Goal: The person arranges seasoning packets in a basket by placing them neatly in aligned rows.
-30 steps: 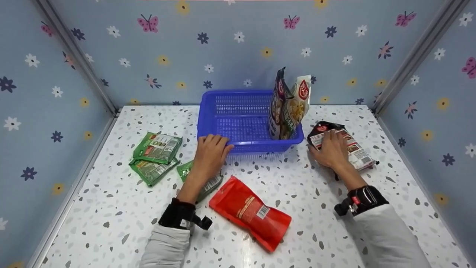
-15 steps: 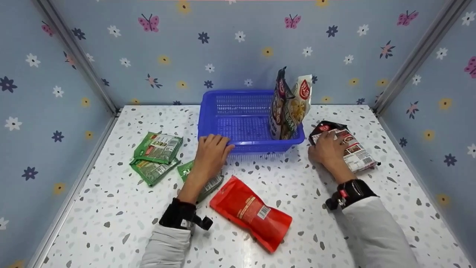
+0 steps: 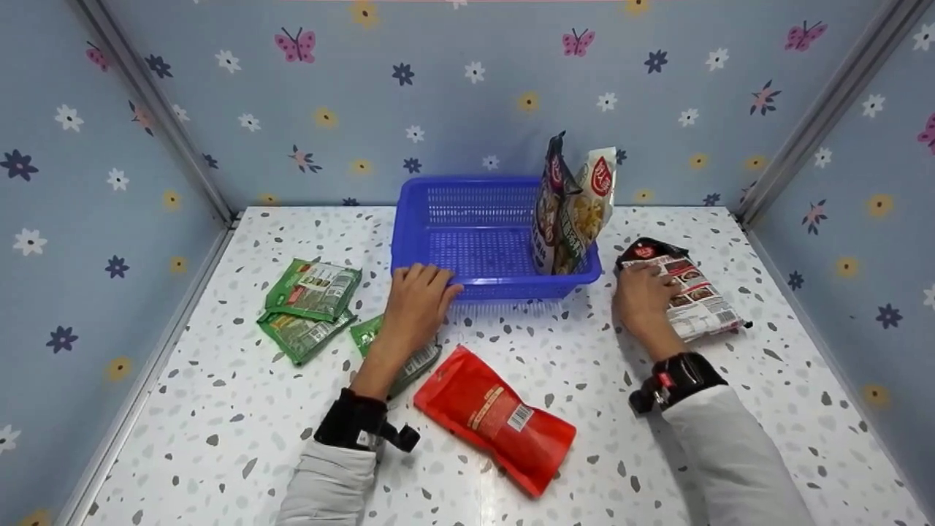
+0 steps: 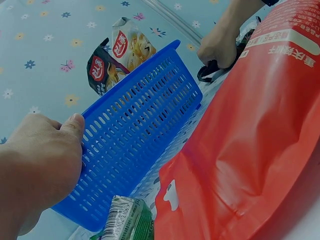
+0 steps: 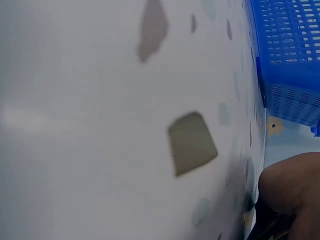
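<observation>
My left hand (image 3: 420, 310) grips the near rim of a blue plastic basket (image 3: 504, 280), thumb on the outside in the left wrist view. Two upright food pouches, one dark (image 3: 546, 219) and one pale (image 3: 593, 201), stand in the basket's right end. To the right of it, a black-and-white food pouch (image 3: 697, 296) lies flat on the table. My right hand (image 3: 646, 303) pinches this pouch's left edge; black film shows below the hand (image 4: 220, 47) in the left wrist view. The fingertips are partly hidden in the head view.
A red pouch (image 3: 497, 420) lies in front of the basket. One green packet (image 3: 416, 363) is partly under my left forearm, and two more green packets (image 3: 314, 288) overlap farther left. Flowered walls (image 3: 467, 95) enclose the speckled table (image 3: 241, 438) at back and sides.
My right hand has slid from the top of the black-and-white pouch to its left edge, and its fingers have curled around that edge. The left hand stays on the basket rim.
</observation>
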{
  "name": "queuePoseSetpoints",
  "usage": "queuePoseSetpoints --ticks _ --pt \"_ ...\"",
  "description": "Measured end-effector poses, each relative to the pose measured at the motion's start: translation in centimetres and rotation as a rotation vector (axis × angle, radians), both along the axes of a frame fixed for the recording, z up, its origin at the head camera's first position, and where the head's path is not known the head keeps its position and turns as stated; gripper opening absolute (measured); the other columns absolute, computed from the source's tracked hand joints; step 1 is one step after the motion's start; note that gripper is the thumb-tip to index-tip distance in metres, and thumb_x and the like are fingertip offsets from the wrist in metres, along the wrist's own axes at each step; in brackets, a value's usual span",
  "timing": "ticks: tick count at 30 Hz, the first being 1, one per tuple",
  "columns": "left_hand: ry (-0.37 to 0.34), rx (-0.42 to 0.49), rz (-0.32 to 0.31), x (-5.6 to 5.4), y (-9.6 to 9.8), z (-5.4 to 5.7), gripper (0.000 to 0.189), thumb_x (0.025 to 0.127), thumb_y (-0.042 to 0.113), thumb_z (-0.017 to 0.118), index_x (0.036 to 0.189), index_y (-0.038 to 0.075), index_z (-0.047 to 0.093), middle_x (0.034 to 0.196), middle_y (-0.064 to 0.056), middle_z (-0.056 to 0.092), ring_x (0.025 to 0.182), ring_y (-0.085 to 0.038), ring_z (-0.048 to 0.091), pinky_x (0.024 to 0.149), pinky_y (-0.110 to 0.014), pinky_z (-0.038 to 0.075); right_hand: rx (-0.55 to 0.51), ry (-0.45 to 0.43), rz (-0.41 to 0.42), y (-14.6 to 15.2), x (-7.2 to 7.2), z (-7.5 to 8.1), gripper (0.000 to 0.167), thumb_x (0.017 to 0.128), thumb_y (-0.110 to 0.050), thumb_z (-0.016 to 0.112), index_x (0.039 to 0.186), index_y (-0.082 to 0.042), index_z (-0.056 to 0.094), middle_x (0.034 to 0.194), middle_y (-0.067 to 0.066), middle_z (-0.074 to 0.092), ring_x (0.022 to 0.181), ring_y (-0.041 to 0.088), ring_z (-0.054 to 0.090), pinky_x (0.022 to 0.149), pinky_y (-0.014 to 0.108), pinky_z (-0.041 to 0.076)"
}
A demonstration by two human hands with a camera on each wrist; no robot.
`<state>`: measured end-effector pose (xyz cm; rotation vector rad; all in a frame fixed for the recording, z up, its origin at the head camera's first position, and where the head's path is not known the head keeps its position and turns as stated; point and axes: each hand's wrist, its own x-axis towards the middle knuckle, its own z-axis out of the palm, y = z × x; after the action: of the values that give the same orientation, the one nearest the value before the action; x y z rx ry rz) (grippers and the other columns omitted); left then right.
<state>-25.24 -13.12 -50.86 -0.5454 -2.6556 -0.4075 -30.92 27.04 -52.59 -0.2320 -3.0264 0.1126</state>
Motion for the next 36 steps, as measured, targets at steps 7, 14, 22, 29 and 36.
queuePoseSetpoints --ticks 7,14,22,29,36 --pt "0.034 -0.010 0.001 0.0 0.0 -0.3 0.045 0.120 0.046 0.048 0.135 0.011 0.072 0.125 -0.012 0.078 0.117 -0.035 0.068 0.105 -0.054 0.048 0.000 0.058 0.035 0.7 0.6 0.0 0.045 0.110 -0.008 0.046 0.134 0.029 0.057 0.124 0.051 0.066 0.119 0.071 0.066 0.102 0.083 0.051" --pt "0.023 -0.006 0.002 -0.1 0.0 -0.5 0.042 0.120 0.044 0.051 0.136 0.011 0.072 0.126 -0.012 0.078 0.118 -0.035 0.068 0.105 -0.054 0.048 -0.032 0.137 0.077 1.3 1.3 0.3 0.036 0.096 0.002 0.058 0.123 0.026 0.062 0.116 0.049 0.071 0.109 0.068 0.072 0.094 0.079 0.057" --pt "0.001 -0.003 0.001 -0.2 0.0 -0.2 0.045 0.120 0.046 0.049 0.138 0.011 0.072 0.128 -0.013 0.078 0.120 -0.035 0.068 0.106 -0.055 0.048 -0.070 0.380 0.160 3.0 2.0 0.5 0.019 0.097 0.010 0.052 0.106 0.022 0.063 0.094 0.047 0.071 0.083 0.068 0.073 0.070 0.073 0.060" --pt "-0.007 -0.006 0.001 -0.2 -0.1 -0.1 0.048 0.121 0.048 0.046 0.139 0.012 0.071 0.129 -0.013 0.077 0.121 -0.035 0.068 0.107 -0.054 0.048 -0.248 0.422 0.161 3.9 4.1 2.2 0.023 0.095 0.012 0.056 0.116 0.020 0.058 0.103 0.052 0.067 0.094 0.076 0.068 0.078 0.080 0.056" --pt "0.011 -0.001 -0.006 -0.1 0.0 -0.2 0.046 0.121 0.045 0.048 0.138 0.010 0.072 0.128 -0.014 0.078 0.119 -0.036 0.068 0.106 -0.055 0.047 -0.395 0.529 0.197 4.8 5.5 3.5 0.038 0.107 0.011 0.047 0.142 0.020 0.061 0.119 0.050 0.070 0.106 0.073 0.070 0.090 0.079 0.058"
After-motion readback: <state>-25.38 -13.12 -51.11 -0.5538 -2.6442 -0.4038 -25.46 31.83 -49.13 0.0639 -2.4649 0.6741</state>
